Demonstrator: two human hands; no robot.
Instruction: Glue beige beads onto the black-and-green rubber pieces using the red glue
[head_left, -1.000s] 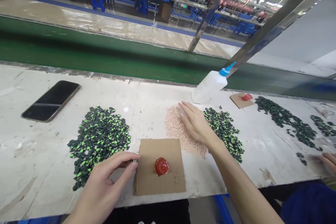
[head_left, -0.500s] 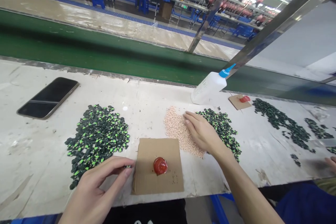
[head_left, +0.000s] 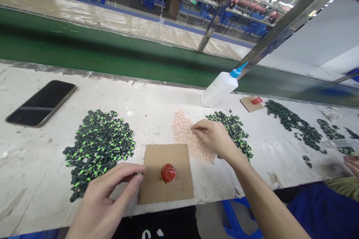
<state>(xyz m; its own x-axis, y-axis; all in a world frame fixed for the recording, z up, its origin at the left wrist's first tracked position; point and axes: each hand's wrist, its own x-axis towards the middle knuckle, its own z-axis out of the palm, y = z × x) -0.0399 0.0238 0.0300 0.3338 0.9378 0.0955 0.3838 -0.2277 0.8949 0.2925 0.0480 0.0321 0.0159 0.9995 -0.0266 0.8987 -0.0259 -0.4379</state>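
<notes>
My left hand (head_left: 108, 198) pinches a small black-and-green piece (head_left: 138, 174) between thumb and forefinger, just left of a brown cardboard square (head_left: 157, 160) that bears a red blob of paste (head_left: 168, 173). My right hand (head_left: 214, 136) rests on a pile of tiny pink beads (head_left: 183, 132), its thumb and forefinger pinched together at the beads; whether a bead is between them I cannot make out. A heap of black-and-green pieces (head_left: 98, 145) lies to the left. A second such heap (head_left: 234, 129) lies behind my right hand.
A black phone (head_left: 40, 103) lies at the far left. A white squeeze bottle with a blue nozzle (head_left: 220, 87) leans at the back, beside a small cardboard with red paste (head_left: 251, 102). More dark pieces (head_left: 294, 123) and another person's hand (head_left: 352, 164) are at right. A green conveyor belt (head_left: 112, 58) runs behind.
My right hand has gone from lying flat and spread on the beads to a pinch of thumb and forefinger, drawing slightly left. My left hand keeps its pinch by the cardboard.
</notes>
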